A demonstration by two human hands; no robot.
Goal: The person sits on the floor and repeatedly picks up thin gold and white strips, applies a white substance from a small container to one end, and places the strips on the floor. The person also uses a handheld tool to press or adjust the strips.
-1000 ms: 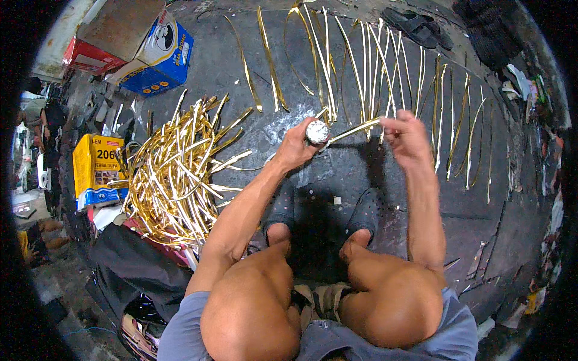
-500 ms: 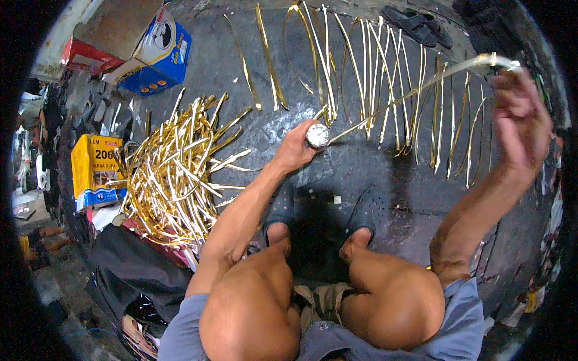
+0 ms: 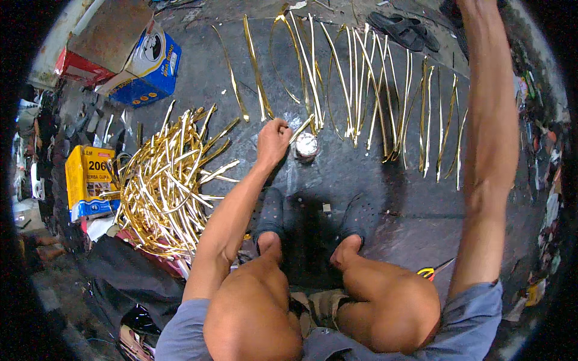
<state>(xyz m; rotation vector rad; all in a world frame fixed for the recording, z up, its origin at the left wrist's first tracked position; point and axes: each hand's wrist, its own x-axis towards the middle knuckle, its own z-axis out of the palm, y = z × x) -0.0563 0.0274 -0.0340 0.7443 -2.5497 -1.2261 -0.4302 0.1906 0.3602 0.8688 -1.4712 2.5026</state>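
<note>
My left hand (image 3: 275, 141) is low over the dark floor, fingers curled closed beside the lower end of a gold strip (image 3: 254, 66); whatever they pinch is hidden. Just right of it stands a small round tin (image 3: 306, 146) with a white-smeared top. A short gold piece (image 3: 301, 129) slants by the tin's upper left. My right forearm (image 3: 490, 132) reaches far forward, with its hand past the upper edge of the picture. Several narrow shiny gold strips (image 3: 338, 54) lie roughly side by side across the floor ahead.
At left is a heaped tangle of gold strips (image 3: 159, 186), beside a yellow and blue box (image 3: 90, 177). Behind it stands an opened blue and white carton (image 3: 147, 66). Black sandals (image 3: 403, 30) lie at the far side. Scissors (image 3: 427, 272) with red and yellow handles rest by my right knee.
My left hand has let go of the tin and moved left. My right hand has gone forward out of view; the strip stretched between it and the tin no longer shows there.
</note>
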